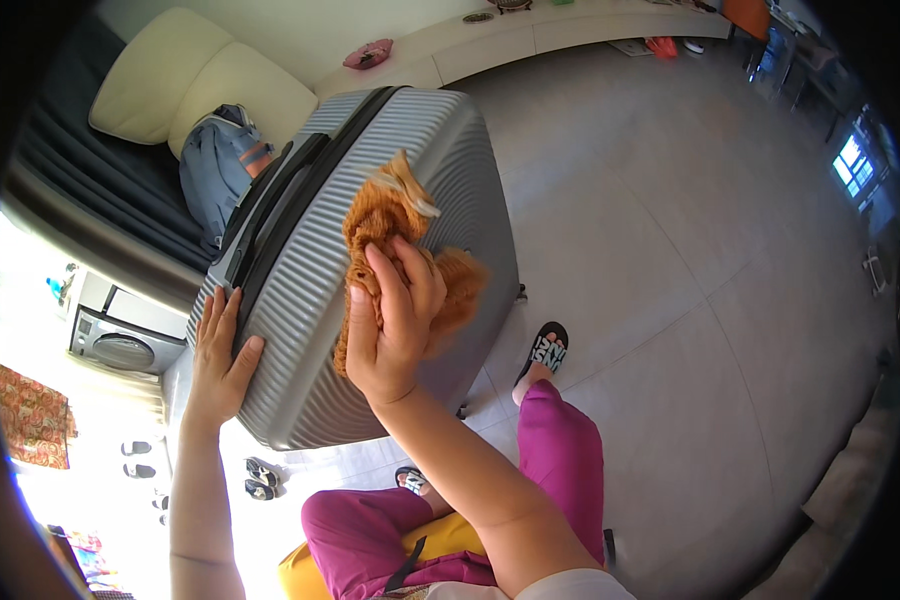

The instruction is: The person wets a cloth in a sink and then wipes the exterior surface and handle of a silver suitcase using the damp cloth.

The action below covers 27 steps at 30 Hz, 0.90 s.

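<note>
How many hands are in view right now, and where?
2. The left hand rests on the left side of the suitcase; the right hand grips the orange cloth over its ribbed face. No other seems hidden.

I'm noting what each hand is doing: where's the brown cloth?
In the head view, the cloth is near the centre, in the right hand, over the grey suitcase.

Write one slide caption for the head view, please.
Right hand holding a crumpled orange-brown cloth over a ribbed grey suitcase, left hand resting on the suitcase.
</note>
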Tool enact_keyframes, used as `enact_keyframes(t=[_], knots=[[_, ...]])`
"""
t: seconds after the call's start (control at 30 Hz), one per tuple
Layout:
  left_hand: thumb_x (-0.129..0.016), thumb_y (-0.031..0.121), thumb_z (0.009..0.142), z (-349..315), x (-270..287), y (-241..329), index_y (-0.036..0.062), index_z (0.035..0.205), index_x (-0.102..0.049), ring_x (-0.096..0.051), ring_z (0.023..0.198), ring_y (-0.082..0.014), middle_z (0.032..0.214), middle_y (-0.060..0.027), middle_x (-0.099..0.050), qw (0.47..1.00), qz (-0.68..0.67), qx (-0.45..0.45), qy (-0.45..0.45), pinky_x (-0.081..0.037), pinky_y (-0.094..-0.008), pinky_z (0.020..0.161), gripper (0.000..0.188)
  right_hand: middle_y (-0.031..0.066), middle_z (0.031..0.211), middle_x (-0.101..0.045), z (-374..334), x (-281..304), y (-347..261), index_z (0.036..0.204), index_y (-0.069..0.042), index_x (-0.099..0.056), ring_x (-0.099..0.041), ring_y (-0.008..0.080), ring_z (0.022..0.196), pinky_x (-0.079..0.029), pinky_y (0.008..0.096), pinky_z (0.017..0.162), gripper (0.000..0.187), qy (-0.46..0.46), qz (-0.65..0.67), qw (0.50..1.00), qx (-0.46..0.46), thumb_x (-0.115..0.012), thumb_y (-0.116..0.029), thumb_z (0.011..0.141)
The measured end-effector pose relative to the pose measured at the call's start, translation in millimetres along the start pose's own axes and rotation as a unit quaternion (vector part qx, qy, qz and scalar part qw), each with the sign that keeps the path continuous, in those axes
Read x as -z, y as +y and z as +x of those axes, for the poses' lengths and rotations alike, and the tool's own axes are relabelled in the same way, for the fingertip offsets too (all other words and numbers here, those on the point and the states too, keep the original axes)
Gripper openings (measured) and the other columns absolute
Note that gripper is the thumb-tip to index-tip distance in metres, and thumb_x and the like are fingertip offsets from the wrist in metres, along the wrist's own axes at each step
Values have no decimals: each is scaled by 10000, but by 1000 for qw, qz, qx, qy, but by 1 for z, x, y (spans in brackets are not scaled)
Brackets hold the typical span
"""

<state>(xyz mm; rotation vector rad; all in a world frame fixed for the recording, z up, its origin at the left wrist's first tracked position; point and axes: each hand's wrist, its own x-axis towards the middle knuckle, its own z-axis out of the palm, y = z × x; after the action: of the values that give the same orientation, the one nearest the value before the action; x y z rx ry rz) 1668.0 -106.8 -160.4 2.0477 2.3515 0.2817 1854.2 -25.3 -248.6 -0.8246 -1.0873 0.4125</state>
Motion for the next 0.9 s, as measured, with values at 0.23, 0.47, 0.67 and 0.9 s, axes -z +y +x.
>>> enact_keyframes(t=[0.23,0.47,0.67,0.9], knots=[[-442,538,943,-5,0,-6,49,1466,-383,-176,1460,-392,1537,-253,-272,1000,14,10,11,-113,-474,1174,718,190,1263,-541,-212,40,95,1210,17,-597,-500,348,1170,-380,426,1025,307,-24,-215,919,-328,-563,-142,950],[-440,537,944,-10,-1,-9,49,1471,-371,-183,1458,-391,1532,-255,-281,999,25,34,11,-116,-480,1172,722,201,1256,-509,-151,21,20,1228,9,-593,-484,352,1157,-380,422,1000,325,-5,-69,938,-338,-573,-159,950],[-448,532,943,-14,1,1,44,1473,-364,-188,1454,-401,1528,-264,-281,998,37,58,12,-117,-496,1168,726,154,1249,-497,-66,10,-54,1226,-11,-590,-467,315,1138,-362,409,987,321,-55,55,991,-110,-618,-89,916],[-387,602,939,-27,6,-8,61,1483,-350,-162,1466,-379,1542,-253,-257,994,50,99,9,-93,-512,1169,768,172,1234,-509,-221,39,22,1245,11,-560,-489,328,1137,-393,424,988,334,-99,-85,970,-203,-586,-113,936]])
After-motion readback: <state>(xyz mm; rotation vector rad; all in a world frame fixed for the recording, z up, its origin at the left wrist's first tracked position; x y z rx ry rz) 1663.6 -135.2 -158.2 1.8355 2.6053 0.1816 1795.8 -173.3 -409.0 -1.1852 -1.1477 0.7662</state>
